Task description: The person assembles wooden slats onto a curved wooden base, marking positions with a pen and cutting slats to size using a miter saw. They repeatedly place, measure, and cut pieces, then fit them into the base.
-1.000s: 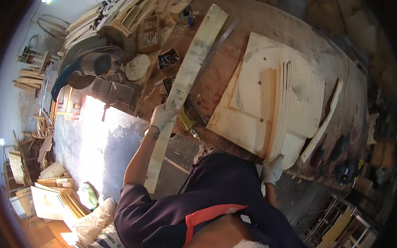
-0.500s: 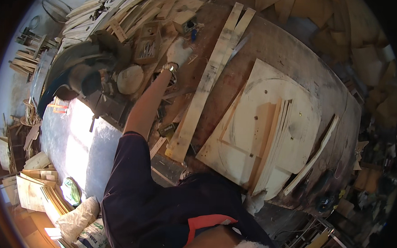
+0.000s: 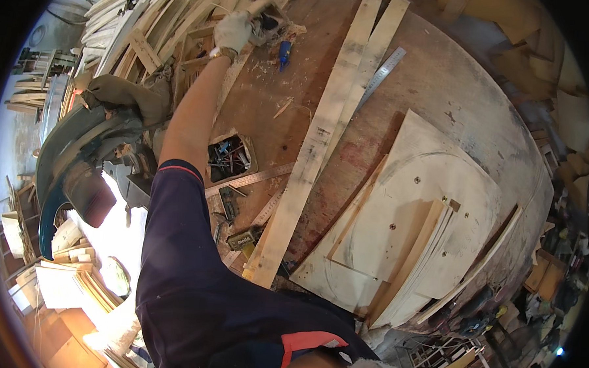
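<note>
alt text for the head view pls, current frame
The person's gloved left hand reaches far across a cluttered wooden workbench to a small box at its far edge. A long pale plank lies along the bench beside a round-cut plywood panel.

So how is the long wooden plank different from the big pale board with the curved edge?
The long plank is narrow and straight-sided, while the pale board is wide with one rounded edge. The plank runs up the workbench away from the person; the pale board lies on the right part of the bench. The plank lies bare, but the pale board has thin wooden strips stacked on it and small screws. Both lie flat and are light-coloured wood.
</note>
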A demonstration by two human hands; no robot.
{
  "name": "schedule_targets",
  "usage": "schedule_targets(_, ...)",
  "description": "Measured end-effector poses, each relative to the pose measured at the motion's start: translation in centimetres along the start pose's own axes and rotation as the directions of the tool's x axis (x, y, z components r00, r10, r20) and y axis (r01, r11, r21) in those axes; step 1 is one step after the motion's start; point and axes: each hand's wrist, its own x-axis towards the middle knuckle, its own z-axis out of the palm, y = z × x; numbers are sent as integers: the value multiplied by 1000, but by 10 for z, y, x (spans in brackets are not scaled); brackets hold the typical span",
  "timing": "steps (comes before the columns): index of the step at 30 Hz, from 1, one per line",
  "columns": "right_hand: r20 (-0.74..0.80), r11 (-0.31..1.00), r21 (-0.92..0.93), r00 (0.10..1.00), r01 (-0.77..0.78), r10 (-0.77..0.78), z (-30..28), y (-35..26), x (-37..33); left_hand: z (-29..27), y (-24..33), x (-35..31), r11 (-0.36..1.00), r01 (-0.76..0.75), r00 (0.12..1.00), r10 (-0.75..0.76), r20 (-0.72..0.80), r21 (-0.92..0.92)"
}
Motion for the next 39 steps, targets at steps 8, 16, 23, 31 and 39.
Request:
schedule_targets(8,-38,997,-52,998,51,-53,15,10,6,6,0,-24,995,-67,882,94,-461,76)
schedule_targets(16,-49,998,-42,998,44,-46,18,4,11,5,90,-90,978,67,989,-39,144,-198)
schedule_targets(23,-58,998,-37,997,45,-47,21,2,16,24,79,-67,949,-283,956,290,35,-139)
schedule_targets(31,-53,998,-44,998,38,-41,20,0,17,-16,10,-1,920,-251,950,293,-103,303)
schedule_targets(39,-52,999,-47,998,26,-28,19,-6,16,-12,-54,95,974,-143,948,186,-258,177)
